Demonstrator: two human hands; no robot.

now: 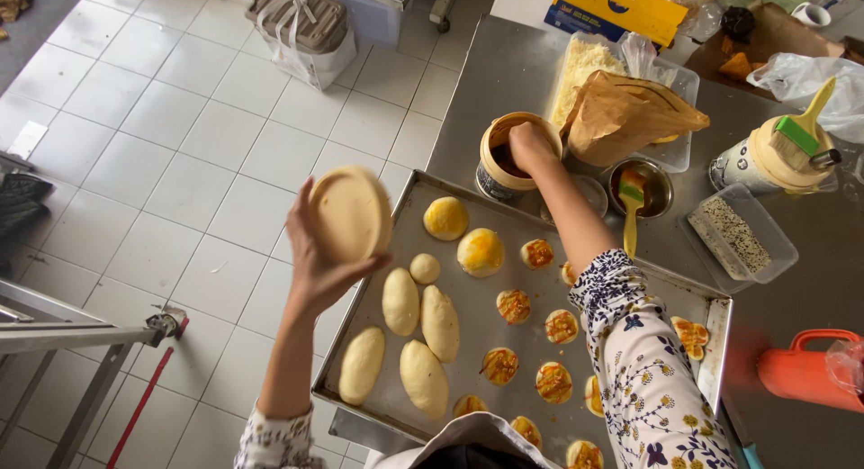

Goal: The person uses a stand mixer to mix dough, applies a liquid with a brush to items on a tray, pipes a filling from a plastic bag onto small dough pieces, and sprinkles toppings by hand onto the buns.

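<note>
Pale flattened dough disc [351, 213] looks soft and light, cupped underneath by the left hand [317, 269]; right hand [529, 147] dips into the far brown tub [504, 154], its fingers hidden, grip unclear.

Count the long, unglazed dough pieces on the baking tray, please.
4, all at the tray's near-left end: one, one, one, one. None seems hidden.

A working bakery kitchen, most likely: a steel worktable [504, 73] under the right hand [531, 147], a baking tray [468, 343] of shaped dough between both hands, a pastry brush [804, 131] beyond the right hand, white floor tiles [180, 163] past the left hand [319, 262].
</note>
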